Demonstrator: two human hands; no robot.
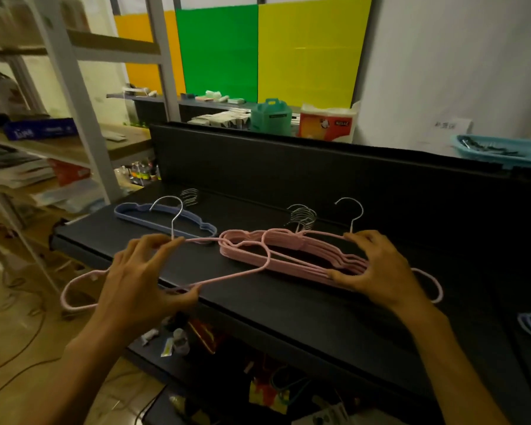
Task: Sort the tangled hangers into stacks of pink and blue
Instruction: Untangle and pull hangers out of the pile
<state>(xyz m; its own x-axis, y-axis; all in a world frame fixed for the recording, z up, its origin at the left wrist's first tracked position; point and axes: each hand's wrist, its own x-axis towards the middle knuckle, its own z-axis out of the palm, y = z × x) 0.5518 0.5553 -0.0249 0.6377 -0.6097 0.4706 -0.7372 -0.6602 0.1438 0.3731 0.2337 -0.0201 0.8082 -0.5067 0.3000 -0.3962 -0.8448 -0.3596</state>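
Black table (288, 317) running across a cluttered room, green and yellow panels (258, 53) on the far wall, metal shelving (83, 96) to the left. Blue hanger stack (166, 220) lying flat at the table's far left end; pink hanger stack (292, 256) just right of it, hooks bunched at the back. Left hand (141, 277) off the table's near edge, fingers spread and curled, pinching one loose pink hanger (166, 280) between fingertips at the neck and thumb on the lower bar; hook upright, right end overlapping the pink stack. Right hand (377, 271) palm down, fingers curled over another pink hanger (432, 286) on the right end of the pink stack, thumb pressing near the stack's bars.
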